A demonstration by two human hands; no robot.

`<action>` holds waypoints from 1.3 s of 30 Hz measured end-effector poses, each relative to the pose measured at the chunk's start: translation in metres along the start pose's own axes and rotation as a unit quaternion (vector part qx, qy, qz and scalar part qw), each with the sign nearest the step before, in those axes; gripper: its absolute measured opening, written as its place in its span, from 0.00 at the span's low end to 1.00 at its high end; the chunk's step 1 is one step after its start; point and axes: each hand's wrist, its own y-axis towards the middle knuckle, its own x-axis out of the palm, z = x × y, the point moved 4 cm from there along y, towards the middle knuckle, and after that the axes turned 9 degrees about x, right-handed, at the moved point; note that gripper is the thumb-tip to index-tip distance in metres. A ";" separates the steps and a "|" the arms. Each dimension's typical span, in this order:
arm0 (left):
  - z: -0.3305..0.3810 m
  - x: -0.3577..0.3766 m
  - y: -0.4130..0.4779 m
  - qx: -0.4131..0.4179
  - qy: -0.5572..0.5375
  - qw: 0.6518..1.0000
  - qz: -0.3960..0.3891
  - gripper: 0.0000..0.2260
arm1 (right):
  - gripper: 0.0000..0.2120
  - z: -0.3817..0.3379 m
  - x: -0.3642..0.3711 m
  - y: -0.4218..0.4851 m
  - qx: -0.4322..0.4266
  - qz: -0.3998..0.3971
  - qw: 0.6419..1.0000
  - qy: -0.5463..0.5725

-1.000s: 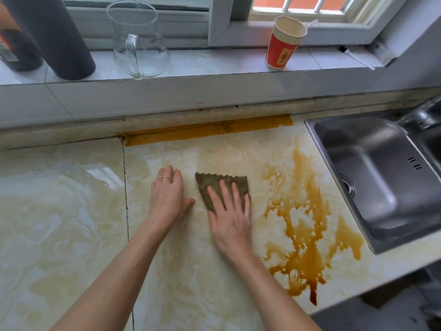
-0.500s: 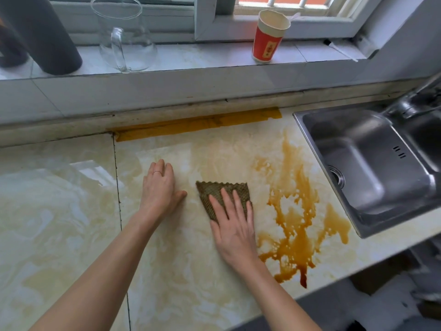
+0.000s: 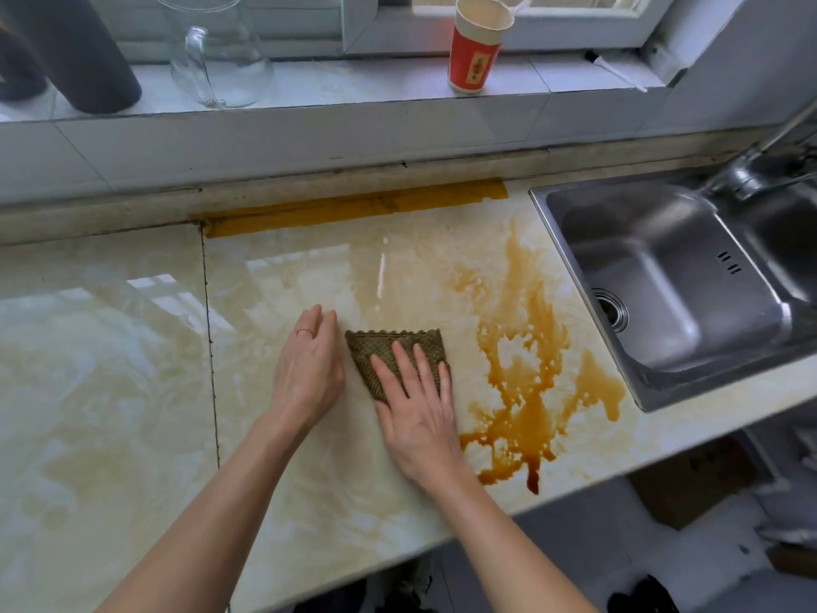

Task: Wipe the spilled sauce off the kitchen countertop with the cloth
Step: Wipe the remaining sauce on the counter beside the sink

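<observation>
A small brown-green woven cloth (image 3: pixel 389 347) lies flat on the glossy marble countertop (image 3: pixel 110 391). My right hand (image 3: pixel 420 409) presses on its near half with straight, spread fingers. My left hand (image 3: pixel 309 369) rests beside the cloth's left edge, fingers together, a thin ring on one finger. Brown sauce (image 3: pixel 526 373) is spilled in a branching puddle to the right of the cloth, between it and the sink, with a drip reaching the counter's front edge. A fainter smear spreads above the cloth.
A steel sink (image 3: pixel 681 285) with a tap (image 3: pixel 747 170) is set in at the right. On the window ledge stand a red paper cup (image 3: pixel 475 50), a glass jug (image 3: pixel 216 59) and a dark cylinder (image 3: pixel 84 50). A yellow-brown tape strip (image 3: pixel 353 205) runs along the back wall.
My right hand and the cloth have shifted slightly nearer and right on the counter. My left hand has turned more onto its edge, close beside the cloth. The view has tilted down.
</observation>
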 end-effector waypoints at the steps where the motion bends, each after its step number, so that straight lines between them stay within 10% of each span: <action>1: 0.004 0.002 -0.005 -0.002 -0.006 1.000 0.005 0.23 | 0.27 0.010 -0.002 -0.001 -0.028 -0.012 1.000 -0.009; 9: 0.020 0.015 -0.042 -0.013 0.004 1.000 0.002 0.26 | 0.27 0.038 -0.017 0.017 0.111 0.010 0.994 0.006; 17: 0.033 0.033 -0.064 -0.014 0.005 1.000 0.002 0.23 | 0.27 0.025 -0.005 -0.015 -0.052 -0.029 0.998 0.003; 25: 0.038 0.036 -0.085 -0.049 0.032 0.998 0.011 0.25 | 0.27 0.032 -0.015 -0.001 0.087 -0.006 0.994 0.068; 33: 0.030 0.052 -0.088 -0.079 -0.024 0.996 0.019 0.23 | 0.26 0.039 -0.003 -0.045 -0.083 -0.015 0.996 0.036; 39: 0.016 0.058 -0.087 -0.111 -0.052 0.992 0.030 0.23 | 0.26 0.053 -0.021 -0.010 0.065 -0.030 0.995 0.072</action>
